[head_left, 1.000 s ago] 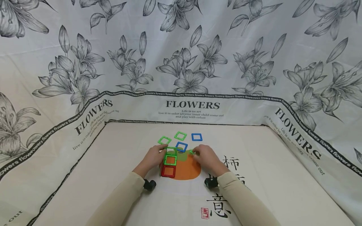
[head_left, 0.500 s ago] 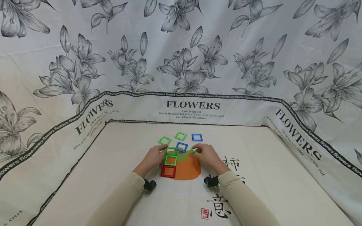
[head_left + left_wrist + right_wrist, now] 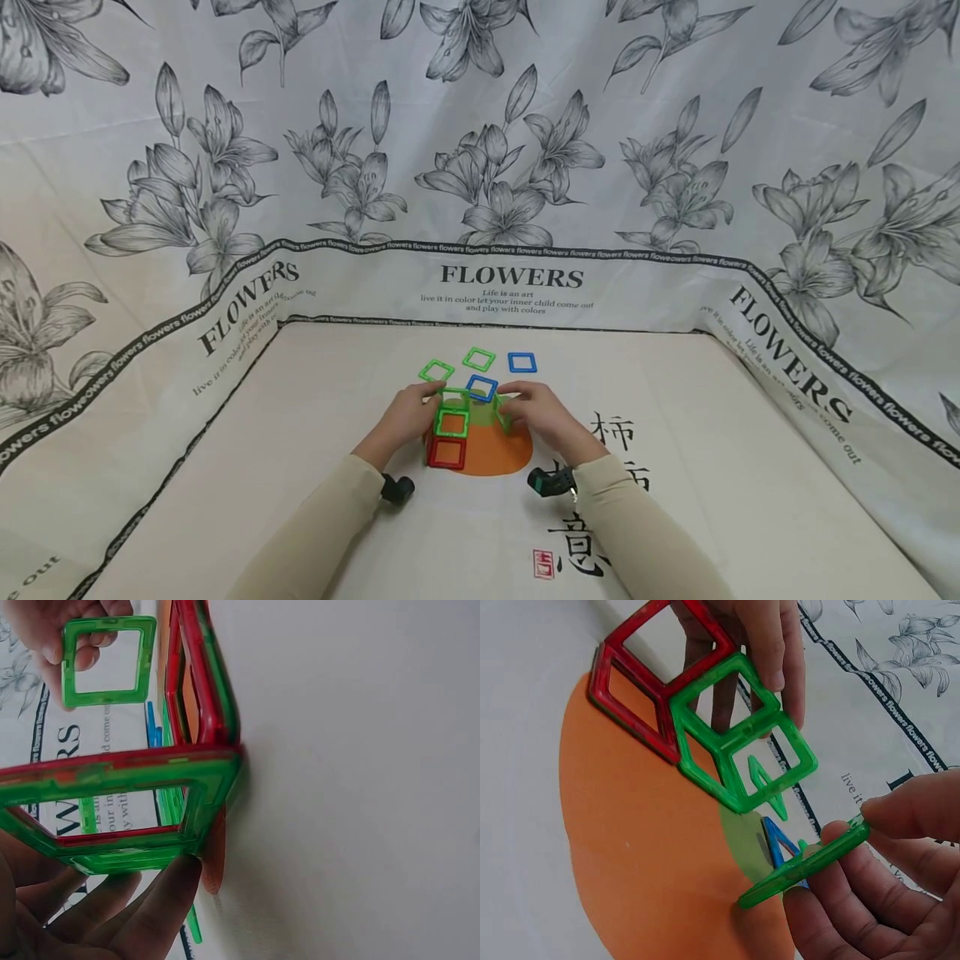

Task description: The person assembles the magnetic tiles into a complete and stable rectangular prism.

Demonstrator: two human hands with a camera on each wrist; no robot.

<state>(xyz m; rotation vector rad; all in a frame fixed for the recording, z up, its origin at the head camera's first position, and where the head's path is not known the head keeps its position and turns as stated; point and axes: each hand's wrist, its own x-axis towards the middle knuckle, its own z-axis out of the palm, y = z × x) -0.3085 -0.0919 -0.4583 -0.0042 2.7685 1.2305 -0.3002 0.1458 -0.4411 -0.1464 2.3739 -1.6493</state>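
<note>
My left hand (image 3: 408, 414) holds a joined structure of red and green square frames from its left and far side; the green frame (image 3: 452, 422) and the red frame (image 3: 447, 452) face the head camera. In the left wrist view the left fingers (image 3: 161, 900) touch the green side of the structure. The right hand (image 3: 536, 414) pinches a loose green square frame (image 3: 806, 866) between thumb and fingers, to the right of the structure and apart from it. The right wrist view shows two red squares and several green ones joined at their edges (image 3: 742, 739).
Beyond the hands lie two green frames (image 3: 478, 359) (image 3: 437, 371) and two blue frames, one (image 3: 522, 362) farther right and one (image 3: 482, 388) nearer. An orange fruit print (image 3: 495, 450) is under the structure. Black characters (image 3: 581, 542) are printed at the right.
My right hand has moved slightly left toward the structure and turned, so the green frame in it now stands more upright. The left hand stays in place on the structure.
</note>
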